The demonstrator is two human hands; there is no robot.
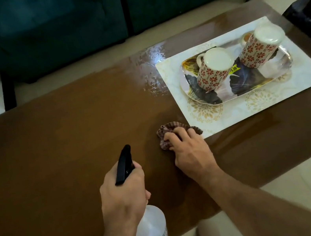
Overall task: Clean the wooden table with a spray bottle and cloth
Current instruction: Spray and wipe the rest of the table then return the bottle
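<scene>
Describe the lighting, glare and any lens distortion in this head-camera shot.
Head view: dim overall, the sofa behind nearly black; bright glare on the wet patch of the wooden table beside the placemat; wide-angle bending curves the table edges; both hands, cloth and spray bottle are reasonably sharp.

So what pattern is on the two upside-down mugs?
Red flowers on white, on both mugs, seen best in the head view.
</scene>
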